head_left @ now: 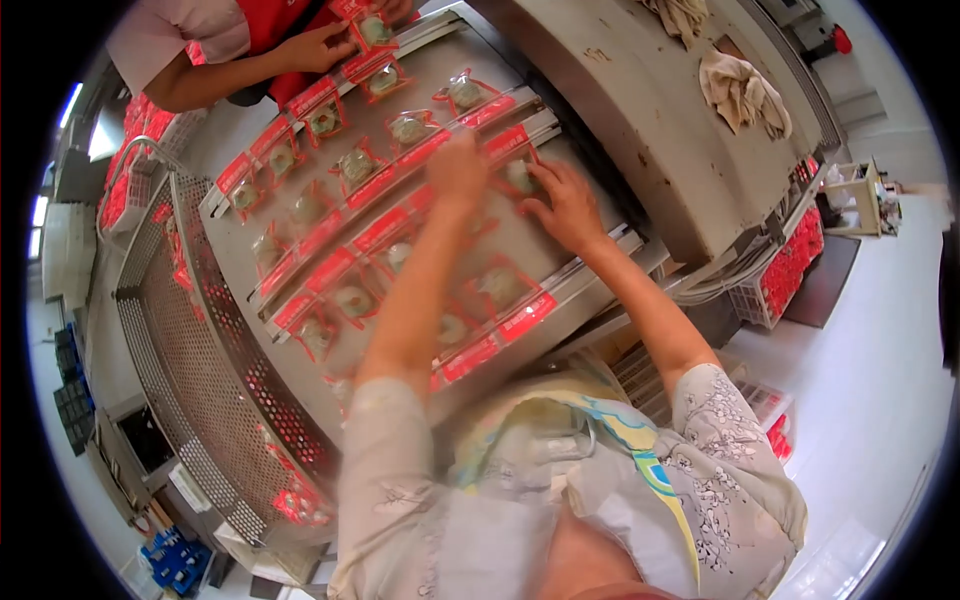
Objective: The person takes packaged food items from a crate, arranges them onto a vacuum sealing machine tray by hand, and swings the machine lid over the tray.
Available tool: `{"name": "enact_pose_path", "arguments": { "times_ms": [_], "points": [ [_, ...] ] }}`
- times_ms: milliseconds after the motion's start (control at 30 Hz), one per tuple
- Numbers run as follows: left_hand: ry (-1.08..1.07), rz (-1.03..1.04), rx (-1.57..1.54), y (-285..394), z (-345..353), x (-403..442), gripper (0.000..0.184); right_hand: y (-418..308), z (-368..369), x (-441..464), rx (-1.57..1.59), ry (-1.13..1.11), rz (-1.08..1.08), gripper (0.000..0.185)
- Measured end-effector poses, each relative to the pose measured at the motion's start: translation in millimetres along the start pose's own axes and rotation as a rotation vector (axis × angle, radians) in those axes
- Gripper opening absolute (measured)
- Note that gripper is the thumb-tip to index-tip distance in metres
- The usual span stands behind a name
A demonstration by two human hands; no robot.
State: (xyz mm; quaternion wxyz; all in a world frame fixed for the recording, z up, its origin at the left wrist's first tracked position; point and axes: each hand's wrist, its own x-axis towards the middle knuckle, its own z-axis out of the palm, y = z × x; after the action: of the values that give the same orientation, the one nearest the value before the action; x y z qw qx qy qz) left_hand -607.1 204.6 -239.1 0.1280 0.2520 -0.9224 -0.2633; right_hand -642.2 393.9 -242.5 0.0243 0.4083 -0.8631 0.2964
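Rows of clear packets with red strips and pale round pieces inside lie on a metal table [235, 290]. My left hand [458, 172] is above the middle rows, blurred by motion, and its fingers cannot be made out. Near the right end of a row, my right hand [567, 207] touches a packet [520, 177], its fingers apart around the edge. Metal rails [545, 122] run between the rows. Another packet [353, 300] lies left of my left forearm.
Across the table, a co-worker's hand [318, 48] holds a packet. A large metal machine [660, 130] with cloths [740, 90] stands at the right. A perforated metal tray [190, 370] curves along the left. A crate [775, 285] of red packets is at the lower right.
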Motion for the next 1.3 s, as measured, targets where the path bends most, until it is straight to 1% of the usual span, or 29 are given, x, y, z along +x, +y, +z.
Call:
{"name": "enact_pose_path", "arguments": {
  "times_ms": [67,100,167,200,233,300,400,433,533,600,633,667,700,733,800,867,933,967,1000,1067,1100,1133,1167,1200,1233,1267,1300],
  "points": [
    [-0.001,0.014,-0.088,-5.2,2.3,1.6,0.022,-11.7,0.8,-6.1,-0.111,0.069,-0.048,0.050],
    [-0.003,0.010,-0.129,-10.8,3.2,-0.3,0.022,-15.9,1.9,-7.8,-0.150,0.033,-0.048,0.050],
    [0.035,0.090,-0.184,-21.6,0.2,-5.2,0.024,-23.1,4.9,-7.4,-0.216,-0.044,-0.050,0.049],
    [0.060,0.131,-0.210,-26.7,-2.6,-6.3,0.025,-26.3,5.2,-6.1,-0.204,-0.008,-0.039,0.048],
    [0.115,0.233,-0.224,-33.5,-4.0,-9.0,0.025,-29.2,4.7,-3.8,-0.191,0.030,-0.031,0.047],
    [0.107,0.195,-0.228,-38.8,-10.8,-14.9,0.027,-39.8,-3.2,-7.4,-0.114,0.130,-0.046,0.045],
    [0.088,0.162,-0.226,-34.6,-10.2,-13.7,0.031,-51.5,-16.3,-51.4,0.075,0.161,-0.051,0.039],
    [0.080,0.154,-0.222,-32.4,-7.3,-12.0,0.032,-54.8,-19.0,-73.9,0.121,0.143,-0.024,0.035],
    [0.062,0.113,-0.070,-30.6,12.5,-0.4,0.036,-64.8,-36.4,-151.6,0.213,0.052,0.091,0.024],
    [0.058,0.056,0.026,-15.9,4.2,-5.8,0.036,-60.0,-55.7,-208.6,0.236,0.001,0.138,0.025],
    [0.067,0.120,0.107,-7.5,-1.1,-10.9,0.035,-53.4,-65.5,-232.1,0.232,-0.001,0.188,0.025],
    [0.146,0.352,0.157,-86.1,47.2,32.5,0.035,-44.2,-76.6,-251.5,0.222,0.025,0.174,0.026],
    [0.115,0.382,0.212,-88.9,50.6,46.5,0.036,-37.9,-89.1,-275.0,0.195,0.058,0.196,0.026],
    [0.097,0.411,0.254,-75.4,44.5,43.6,0.036,-31.9,-103.3,-302.4,0.166,0.085,0.230,0.027],
    [0.104,0.477,0.329,-39.8,44.1,27.1,0.038,-15.8,-127.5,-350.2,0.138,0.175,0.325,0.026],
    [0.202,0.604,0.390,5.4,47.9,-10.5,0.041,-3.0,-165.0,-394.4,0.072,0.262,0.468,0.026],
    [0.330,0.754,0.406,48.4,56.2,-64.3,0.044,20.0,-200.4,-447.3,-0.092,0.427,0.592,0.027],
    [0.369,0.818,0.382,69.4,59.7,-95.6,0.046,29.9,-219.3,-467.3,-0.161,0.488,0.627,0.027],
    [0.366,0.851,0.328,88.0,62.2,-127.3,0.048,31.5,-247.3,-492.5,-0.151,0.586,0.720,0.029],
    [0.325,0.932,0.212,138.1,74.9,-194.5,0.037,49.9,-292.5,-550.0,-0.342,0.821,0.876,0.023],
    [0.215,0.852,0.075,155.3,87.1,-223.4,0.033,60.6,-307.0,-581.7,-0.340,1.035,0.978,0.023],
    [0.110,0.762,-0.058,172.3,100.8,-252.0,0.030,61.5,-321.1,-610.5,-0.179,1.177,1.217,0.023],
    [0.018,0.740,-0.100,196.4,106.8,-280.9,0.030,79.9,-319.7,-654.3,-0.302,1.252,1.258,0.024],
    [-0.075,0.716,-0.139,220.5,113.2,-306.4,0.030,108.7,-301.9,-719.2,-0.339,1.250,1.386,0.027],
    [-0.125,0.726,-0.237,237.1,120.3,-326.8,0.030,129.1,-283.2,-771.8,-0.158,1.267,1.585,0.034],
    [-0.171,0.730,-0.335,251.4,125.4,-345.8,0.031,128.8,-290.9,-787.1,0.040,1.007,1.903,0.044],
    [-0.144,0.765,-0.276,263.3,125.4,-361.7,0.031,136.6,-288.1,-789.2,-0.059,1.003,1.823,0.048]
  ]
}}
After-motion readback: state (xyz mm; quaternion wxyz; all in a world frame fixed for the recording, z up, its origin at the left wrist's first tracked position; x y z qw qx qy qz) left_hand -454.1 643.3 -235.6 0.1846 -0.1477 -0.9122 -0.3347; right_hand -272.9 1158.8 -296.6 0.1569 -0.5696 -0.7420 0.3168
